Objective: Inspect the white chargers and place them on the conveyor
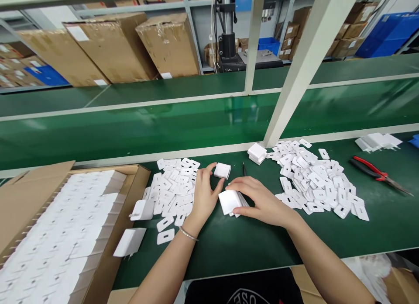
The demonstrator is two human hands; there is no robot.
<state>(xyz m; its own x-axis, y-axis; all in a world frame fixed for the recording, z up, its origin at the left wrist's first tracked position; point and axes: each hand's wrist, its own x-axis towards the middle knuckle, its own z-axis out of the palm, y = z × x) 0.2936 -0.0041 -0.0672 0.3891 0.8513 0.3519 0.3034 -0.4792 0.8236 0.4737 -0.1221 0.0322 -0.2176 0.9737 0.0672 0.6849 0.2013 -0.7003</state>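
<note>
Head view, centre: your right hand [262,200] grips stacked white blocks [229,202]; your left hand [203,191], half-open, meets another white block [223,170], its hold unclear. Lower centre, your black shirt [206,291] shows cropped lettering [247,297]; upper-left carton label [77,33] is illegible.

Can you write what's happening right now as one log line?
left hand: fingers parted at white block, grip unclear | right hand: holding white pieces | either side: slotted white plates | far right: pliers

Forearms [163,264] extended | left hand [205,192]: thumb [218,187] and index [209,168] parted | right hand [262,200]: fingers [242,187] curved opposite thumb
</note>
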